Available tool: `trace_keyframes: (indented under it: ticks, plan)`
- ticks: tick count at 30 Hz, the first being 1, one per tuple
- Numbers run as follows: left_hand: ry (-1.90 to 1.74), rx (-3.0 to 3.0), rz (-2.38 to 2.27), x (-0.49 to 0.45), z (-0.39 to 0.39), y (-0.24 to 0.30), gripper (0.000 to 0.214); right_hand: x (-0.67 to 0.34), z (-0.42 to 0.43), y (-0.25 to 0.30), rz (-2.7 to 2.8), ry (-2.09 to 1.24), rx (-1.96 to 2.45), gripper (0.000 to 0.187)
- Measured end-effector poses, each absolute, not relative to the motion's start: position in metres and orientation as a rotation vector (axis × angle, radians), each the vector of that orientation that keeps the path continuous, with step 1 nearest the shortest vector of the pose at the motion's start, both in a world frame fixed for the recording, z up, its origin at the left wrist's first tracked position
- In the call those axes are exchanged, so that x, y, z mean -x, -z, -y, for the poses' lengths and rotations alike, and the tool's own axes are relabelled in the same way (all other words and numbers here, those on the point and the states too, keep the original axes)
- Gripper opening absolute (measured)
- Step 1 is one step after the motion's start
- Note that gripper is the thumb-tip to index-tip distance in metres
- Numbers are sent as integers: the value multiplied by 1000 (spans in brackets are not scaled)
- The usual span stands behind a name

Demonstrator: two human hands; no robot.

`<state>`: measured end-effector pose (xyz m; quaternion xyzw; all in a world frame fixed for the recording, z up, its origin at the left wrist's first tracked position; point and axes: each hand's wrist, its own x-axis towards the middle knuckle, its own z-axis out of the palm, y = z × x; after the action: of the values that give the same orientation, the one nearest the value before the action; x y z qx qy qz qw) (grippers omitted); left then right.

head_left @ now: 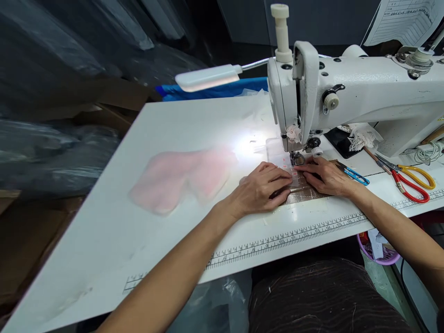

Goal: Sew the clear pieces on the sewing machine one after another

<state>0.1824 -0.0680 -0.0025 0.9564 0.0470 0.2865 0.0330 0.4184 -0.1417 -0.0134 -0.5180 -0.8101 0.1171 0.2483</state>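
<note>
A piece of sheer white fabric (281,159) with small pink spots lies beneath the presser foot (297,158) of a white sewing machine (357,88). To the left of the foot, my left hand (267,187) has its fingers bent and pressed together on the fabric's near part. My right hand (322,176) rests just right of the foot, its fingertips pinching at the fabric's right edge. Both hands lie low over the shiny metallic plate (305,192). What sits under the fingertips is partly hidden.
A pale pink cloth shape (183,178) shows on the white table (114,231) at left. Blue thread snips (355,175) and red- and yellow-handled scissors (412,182) lie right of my right hand. A lamp (208,77) shines from above. A purple basket (385,259) stands below the edge.
</note>
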Motion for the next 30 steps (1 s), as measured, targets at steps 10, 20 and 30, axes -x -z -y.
trace_keyframes:
  ticks: [10, 20, 30]
  plan:
    - [-773, -2639, -284, -180, 60, 11, 19, -417, 141, 7, 2113, -449, 1443, 36]
    - [-662, -2336, -440, -181, 59, 9, 16, -399, 150, 1, 2216, -424, 1447, 26]
    - [-682, -2553, -432, -183, 62, 7, 22, -400, 148, 2, 2159, -501, 1411, 24]
